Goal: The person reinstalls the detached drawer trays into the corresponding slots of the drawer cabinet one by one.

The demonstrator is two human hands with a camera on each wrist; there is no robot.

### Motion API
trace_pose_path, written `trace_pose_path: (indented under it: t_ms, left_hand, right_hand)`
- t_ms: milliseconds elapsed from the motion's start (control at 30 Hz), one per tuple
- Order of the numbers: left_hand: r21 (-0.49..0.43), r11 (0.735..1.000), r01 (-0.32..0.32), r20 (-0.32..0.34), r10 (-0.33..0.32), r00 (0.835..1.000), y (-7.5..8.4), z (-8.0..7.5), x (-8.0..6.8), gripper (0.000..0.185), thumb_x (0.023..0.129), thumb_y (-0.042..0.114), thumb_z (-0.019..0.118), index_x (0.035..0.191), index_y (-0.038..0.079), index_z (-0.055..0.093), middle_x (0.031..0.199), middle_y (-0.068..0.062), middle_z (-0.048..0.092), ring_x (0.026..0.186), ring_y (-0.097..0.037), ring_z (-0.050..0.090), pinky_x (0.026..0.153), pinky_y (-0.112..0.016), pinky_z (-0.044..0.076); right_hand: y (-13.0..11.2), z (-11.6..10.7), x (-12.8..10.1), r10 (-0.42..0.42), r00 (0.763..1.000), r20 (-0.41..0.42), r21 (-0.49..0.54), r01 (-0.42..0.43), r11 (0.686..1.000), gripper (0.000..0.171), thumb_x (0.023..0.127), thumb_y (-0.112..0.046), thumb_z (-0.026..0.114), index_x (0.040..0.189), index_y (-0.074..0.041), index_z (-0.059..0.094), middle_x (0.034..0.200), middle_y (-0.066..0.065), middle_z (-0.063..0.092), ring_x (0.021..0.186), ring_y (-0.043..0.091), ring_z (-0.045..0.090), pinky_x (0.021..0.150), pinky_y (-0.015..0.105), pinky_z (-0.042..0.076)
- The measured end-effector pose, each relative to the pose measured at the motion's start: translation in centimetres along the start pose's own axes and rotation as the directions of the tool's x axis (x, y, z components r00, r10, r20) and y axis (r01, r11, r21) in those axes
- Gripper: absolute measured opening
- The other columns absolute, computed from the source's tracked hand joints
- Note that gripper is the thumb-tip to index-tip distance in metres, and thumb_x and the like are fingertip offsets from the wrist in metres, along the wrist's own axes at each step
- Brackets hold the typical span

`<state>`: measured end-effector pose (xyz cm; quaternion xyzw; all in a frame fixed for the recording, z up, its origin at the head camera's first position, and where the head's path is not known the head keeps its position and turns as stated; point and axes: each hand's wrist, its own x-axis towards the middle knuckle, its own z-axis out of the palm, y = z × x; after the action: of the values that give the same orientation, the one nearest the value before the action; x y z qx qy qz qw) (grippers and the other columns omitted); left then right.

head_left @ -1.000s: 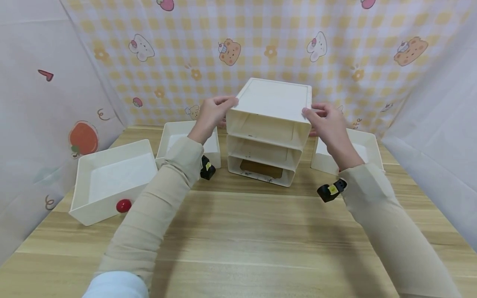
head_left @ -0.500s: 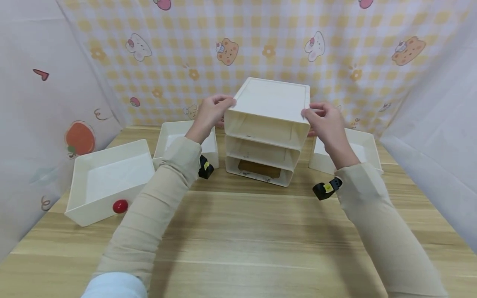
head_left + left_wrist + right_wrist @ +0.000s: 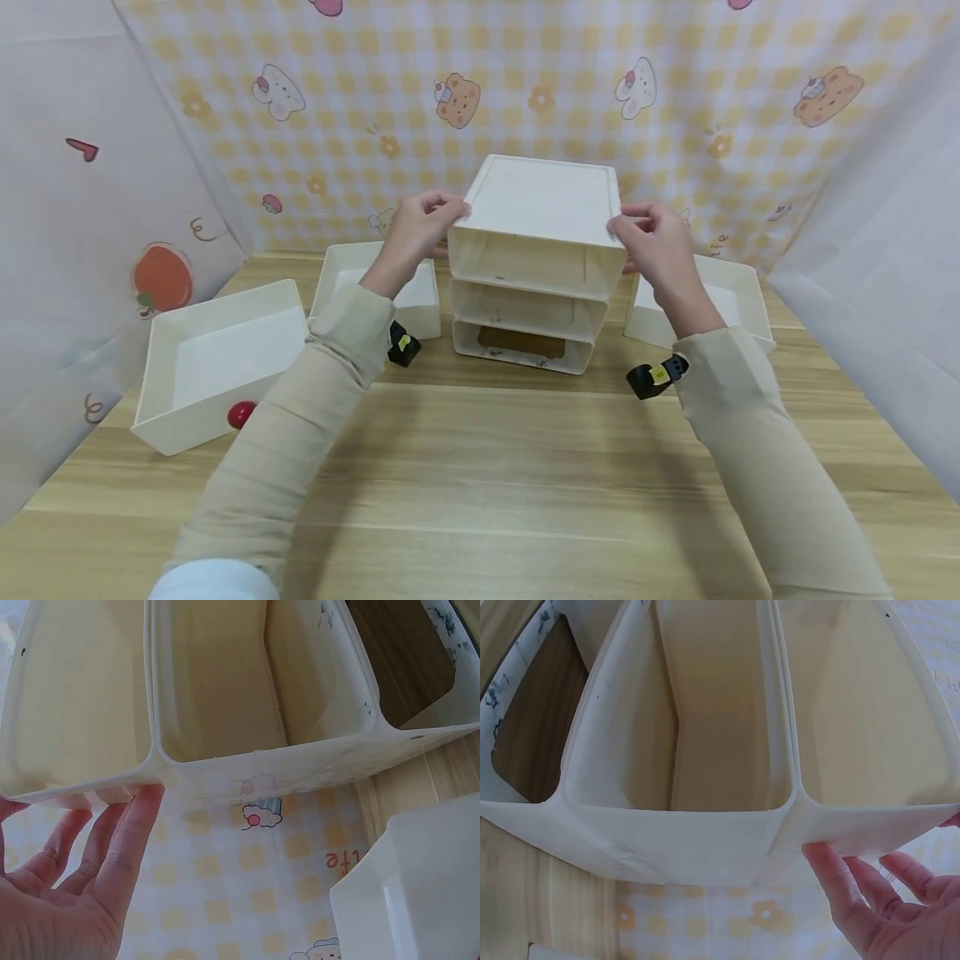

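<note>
A white three-tier drawer cabinet stands on the wooden table, its three slots empty and facing me. My left hand grips its upper left corner, thumb on the top edge and fingers along the side wall. My right hand grips the upper right corner the same way. In the left wrist view the left hand's fingers lie against the cabinet's outer wall. In the right wrist view the right hand's fingers touch the cabinet's other wall. Brown table wood shows through the bottom slot.
Three loose white drawers lie around the cabinet: one at the left with a red knob, one behind my left arm, one at the right. Patterned cloth walls close off the back and both sides.
The cabinet has turned a little between my hands, so its open front faces me more squarely. Both hands keep their hold on the top corners.
</note>
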<state>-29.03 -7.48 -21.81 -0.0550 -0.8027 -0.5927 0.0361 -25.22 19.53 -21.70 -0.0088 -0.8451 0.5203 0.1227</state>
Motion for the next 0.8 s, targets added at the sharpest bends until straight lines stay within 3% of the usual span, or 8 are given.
trace_pose_path:
  t_ms: [433, 667, 800]
  left_hand:
    - [-0.014, 1.0, -0.003, 0.006, 0.003, 1.0, 0.0, -0.3, -0.6, 0.032, 0.086, 0.032, 0.059, 0.11, 0.011, 0.064, 0.098, 0.0, 0.058, 0.084, -0.025, 0.063, 0.067, -0.031, 0.058]
    - [-0.022, 1.0, -0.013, 0.018, 0.013, 1.0, 0.1, -0.2, -0.8, 0.031, 0.087, 0.03, 0.058, 0.109, 0.009, 0.064, 0.095, -0.002, 0.059, 0.084, -0.031, 0.064, 0.062, -0.03, 0.058]
    - [0.0, 1.0, -0.014, 0.025, 0.014, 1.0, 0.1, -0.3, -0.9, 0.031, 0.088, 0.03, 0.057, 0.11, 0.009, 0.063, 0.094, -0.002, 0.059, 0.08, -0.028, 0.065, 0.064, -0.032, 0.058]
  right_hand:
    - [-0.1, 0.0, -0.6, 0.002, 1.0, -0.01, -0.02, -0.002, 1.0, 0.045, 0.088, -0.031, 0.047, 0.125, -0.005, 0.046, 0.101, 0.001, 0.048, 0.086, 0.019, 0.054, 0.061, 0.024, 0.055]
    - [0.2, 0.0, -1.0, -0.005, 1.0, -0.03, -0.002, 0.005, 1.0, 0.044, 0.087, -0.031, 0.048, 0.124, -0.007, 0.046, 0.098, 0.0, 0.047, 0.083, 0.018, 0.051, 0.057, 0.022, 0.053]
    - [0.3, 0.1, -1.2, -0.007, 0.999, -0.046, 0.008, 0.008, 1.0, 0.042, 0.087, -0.031, 0.049, 0.122, -0.008, 0.047, 0.096, 0.0, 0.046, 0.08, 0.015, 0.049, 0.054, 0.021, 0.051]
